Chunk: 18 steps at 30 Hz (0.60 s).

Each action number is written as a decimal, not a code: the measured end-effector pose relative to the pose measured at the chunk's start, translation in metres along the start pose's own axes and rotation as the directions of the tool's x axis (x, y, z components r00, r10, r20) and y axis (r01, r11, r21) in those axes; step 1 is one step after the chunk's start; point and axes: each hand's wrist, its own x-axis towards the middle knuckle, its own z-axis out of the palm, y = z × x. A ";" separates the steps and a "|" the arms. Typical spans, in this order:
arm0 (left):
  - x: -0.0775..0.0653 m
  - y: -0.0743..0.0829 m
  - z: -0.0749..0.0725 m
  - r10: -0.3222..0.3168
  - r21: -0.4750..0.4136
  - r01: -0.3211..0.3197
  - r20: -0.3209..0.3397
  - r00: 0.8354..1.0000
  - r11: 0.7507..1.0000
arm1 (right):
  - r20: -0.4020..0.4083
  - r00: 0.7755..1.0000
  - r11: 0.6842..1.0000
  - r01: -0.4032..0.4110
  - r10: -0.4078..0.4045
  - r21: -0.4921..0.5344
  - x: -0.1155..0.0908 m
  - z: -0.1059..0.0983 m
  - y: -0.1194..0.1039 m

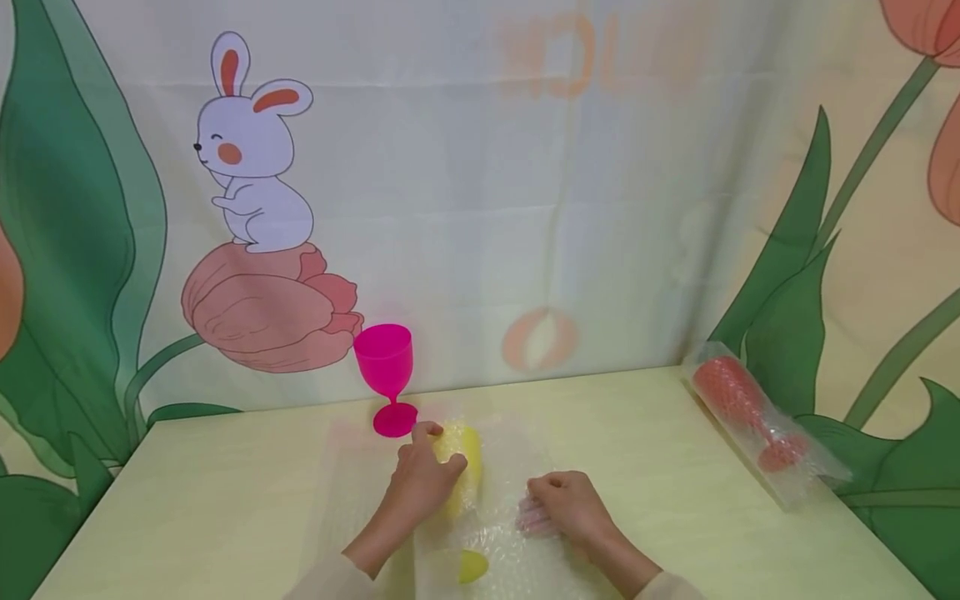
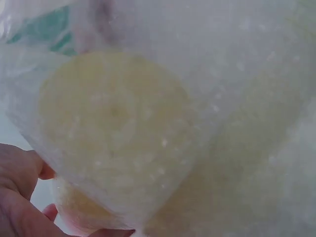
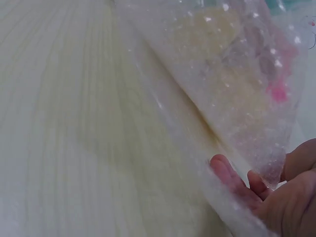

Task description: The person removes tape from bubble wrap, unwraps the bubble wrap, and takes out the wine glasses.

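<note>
A yellow goblet (image 1: 472, 457) lies on its side on the table, partly covered by clear bubble wrap (image 1: 498, 542). Its round foot shows toward me, and through the film in the left wrist view as a pale disc (image 2: 116, 123). My left hand (image 1: 429, 473) holds the goblet's cup through the wrap, thumb on the near side and fingers over the far side. To the right, my right hand (image 1: 572, 505) pinches an edge of the bubble wrap. In the right wrist view, the fingertips (image 3: 224, 170) of that hand show behind the lifted film.
An upright bright pink goblet (image 1: 385, 358) stands behind the left hand, near the back edge. At the far right, a red goblet (image 1: 731, 392) lies wrapped in bubble wrap. A printed cloth backdrop (image 1: 450, 167) hangs behind the pale wood-grain table (image 1: 225, 500).
</note>
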 end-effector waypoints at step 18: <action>0.008 -0.018 -0.010 -0.084 -0.251 0.097 0.062 0.995 0.963 | 0.008 1.000 0.999 -0.015 0.016 -0.045 0.001 -0.008 -0.002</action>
